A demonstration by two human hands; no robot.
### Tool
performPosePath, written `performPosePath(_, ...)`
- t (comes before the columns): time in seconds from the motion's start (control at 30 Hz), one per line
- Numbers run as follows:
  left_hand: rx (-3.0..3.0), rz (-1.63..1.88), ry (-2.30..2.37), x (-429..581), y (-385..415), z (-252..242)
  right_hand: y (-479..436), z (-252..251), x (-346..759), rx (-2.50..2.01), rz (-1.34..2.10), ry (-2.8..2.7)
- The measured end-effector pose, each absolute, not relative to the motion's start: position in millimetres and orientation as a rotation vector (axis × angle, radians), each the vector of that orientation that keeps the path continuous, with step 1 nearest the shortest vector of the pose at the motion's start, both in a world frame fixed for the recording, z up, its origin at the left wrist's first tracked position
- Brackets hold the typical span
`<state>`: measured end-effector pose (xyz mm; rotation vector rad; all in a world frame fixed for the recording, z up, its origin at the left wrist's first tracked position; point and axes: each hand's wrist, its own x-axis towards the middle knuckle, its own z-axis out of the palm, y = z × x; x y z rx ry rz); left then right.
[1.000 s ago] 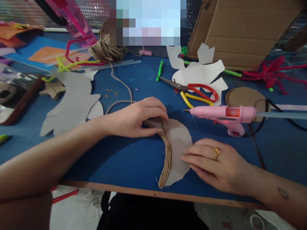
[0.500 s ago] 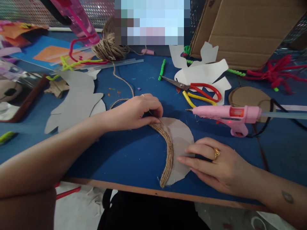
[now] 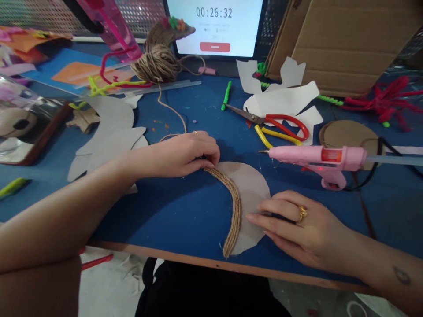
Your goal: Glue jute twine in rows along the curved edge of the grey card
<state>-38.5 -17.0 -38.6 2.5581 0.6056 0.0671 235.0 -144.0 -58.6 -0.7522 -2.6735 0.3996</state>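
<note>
A crescent-shaped piece of grey cardboard (image 3: 254, 193) lies on the blue table, with rows of brown twine (image 3: 235, 207) along its inner curve. My left hand (image 3: 194, 152) is closed in a pinch on the twine at the crescent's upper tip; its fingers hide that tip. From there a loose strand runs back to the twine ball (image 3: 155, 64). My right hand (image 3: 297, 224) rests with outstretched fingers on the cardboard's right edge. Just beyond it lies a pink hot glue gun (image 3: 317, 158), its nozzle pointing left.
Scissors (image 3: 280, 125) with red and yellow handles lie behind the glue gun, by white paper cutouts (image 3: 280, 99). Grey cutouts (image 3: 109, 132) sit under and behind my left forearm. A tablet (image 3: 216, 31) and a cardboard box (image 3: 346, 48) stand at the back. The table edge (image 3: 185, 259) is near me.
My left thumb and fingers have drawn together and slid slightly toward the crescent's upper tip along the twine. My right hand stays on the cardboard. The view has shifted a little.
</note>
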Motion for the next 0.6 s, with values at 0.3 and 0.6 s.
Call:
performPosePath(0.3,2.586,0.040,0.597,-42.8,-16.8,-37.7,-146.3,-60.1,237.4,-0.751,0.383,-2.730)
performPosePath(0.6,2.588,0.034,0.602,-42.6,-15.4,-37.8,-145.1,-57.6,232.5,-0.574,-0.047,-2.729)
